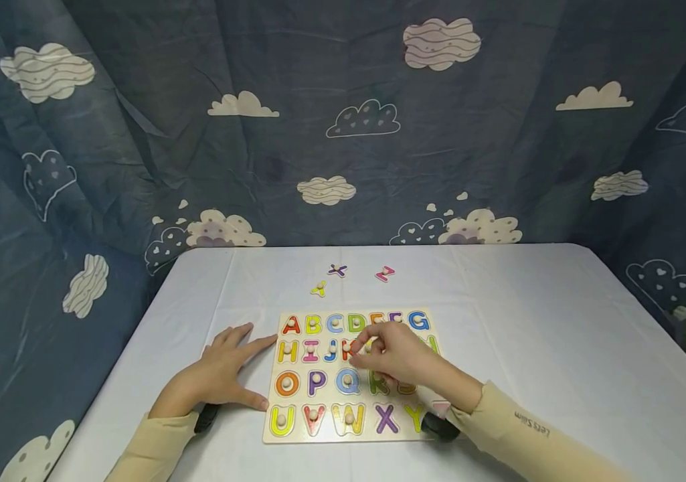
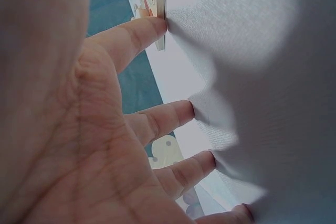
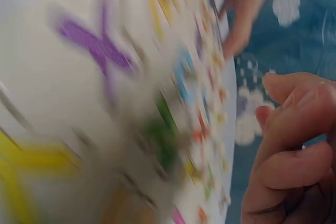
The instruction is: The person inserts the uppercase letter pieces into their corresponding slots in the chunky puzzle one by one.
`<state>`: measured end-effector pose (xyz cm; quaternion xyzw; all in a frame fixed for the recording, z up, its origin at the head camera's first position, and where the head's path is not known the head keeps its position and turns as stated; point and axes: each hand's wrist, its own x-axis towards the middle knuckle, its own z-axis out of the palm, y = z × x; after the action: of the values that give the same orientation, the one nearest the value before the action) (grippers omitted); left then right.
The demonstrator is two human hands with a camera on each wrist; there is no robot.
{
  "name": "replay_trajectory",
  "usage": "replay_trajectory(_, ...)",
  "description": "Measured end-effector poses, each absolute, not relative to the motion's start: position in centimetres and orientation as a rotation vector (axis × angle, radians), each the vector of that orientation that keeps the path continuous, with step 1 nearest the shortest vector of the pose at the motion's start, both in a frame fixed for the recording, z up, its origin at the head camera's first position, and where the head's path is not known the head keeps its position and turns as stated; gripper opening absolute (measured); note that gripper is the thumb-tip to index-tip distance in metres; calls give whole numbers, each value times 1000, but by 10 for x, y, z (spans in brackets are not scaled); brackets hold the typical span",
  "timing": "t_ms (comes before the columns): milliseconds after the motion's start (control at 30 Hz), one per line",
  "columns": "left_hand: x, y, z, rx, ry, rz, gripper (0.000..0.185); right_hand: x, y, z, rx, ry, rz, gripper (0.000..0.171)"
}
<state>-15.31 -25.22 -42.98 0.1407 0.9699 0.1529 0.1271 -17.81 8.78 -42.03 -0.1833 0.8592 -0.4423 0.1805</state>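
A wooden alphabet puzzle board (image 1: 364, 438) lies on the table, filled with colourful knobbed letters. My left hand (image 1: 216, 371) spreads its fingers on the tablecloth at the board's left side; its thumb (image 2: 139, 38) touches the board's edge. Over the middle rows hovers my right hand (image 1: 397, 351), fingers loosely bent, with nothing visible between thumb and forefinger. The purple X recess (image 1: 387, 418) and yellow Y recess (image 1: 413, 418) show no knobs. Beyond the board lie a purple X piece (image 1: 337, 270), a yellow Y piece (image 1: 318, 288) and a pink Z piece (image 1: 385, 274).
A white cloth (image 1: 517, 321) covers the table. Behind and beside it hangs a dark blue curtain (image 1: 294, 60) with a cloud pattern. The right forearm crosses the board's lower right corner and hides some letters there.
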Motion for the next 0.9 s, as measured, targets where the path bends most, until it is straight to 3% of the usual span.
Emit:
replay_trajectory(300, -155, -256, -433, 418, 2820, 474, 119, -252, 77, -418, -550, 2519, -1251, 17)
replay_trajectory(667, -157, -256, -431, 450, 2823, 490, 118, -313, 95, -429, -268, 2693, -1183, 27)
replay_trajectory(900, -157, -256, -432, 435, 2822, 476, 118, -334, 91, -435, -213, 2724, -1172, 31)
